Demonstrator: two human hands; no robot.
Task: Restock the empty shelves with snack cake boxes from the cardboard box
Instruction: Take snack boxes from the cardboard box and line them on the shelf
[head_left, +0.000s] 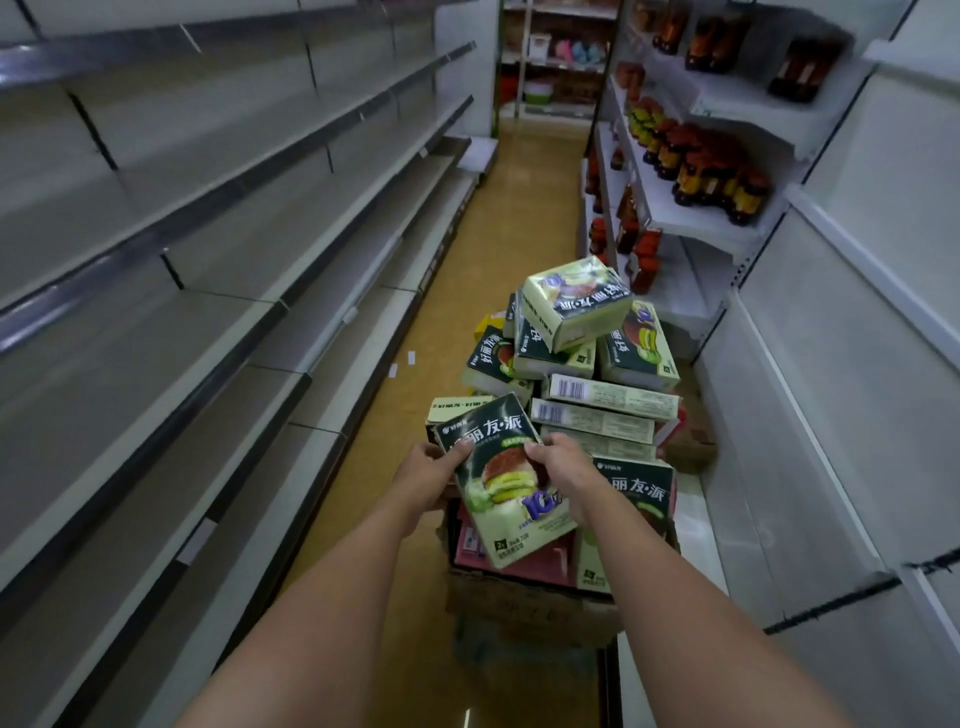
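Note:
A green and cream snack cake box (506, 486) with a cake picture on its front is held up over the pile, tilted, by both hands. My left hand (428, 475) grips its left edge. My right hand (558, 467) grips its upper right edge. Below and beyond it, several more of the same snack cake boxes (576, 345) are heaped high in a brown cardboard box (519, 597) on the aisle floor. Long grey shelves (218, 291) on the left stand bare.
White shelves (696, 218) on the right carry dark bottles and jars with red caps. A yellow-brown floor (498, 218) runs down the narrow aisle to a far rack with colourful goods (556, 57). Small white tags (402, 364) lie on the floor.

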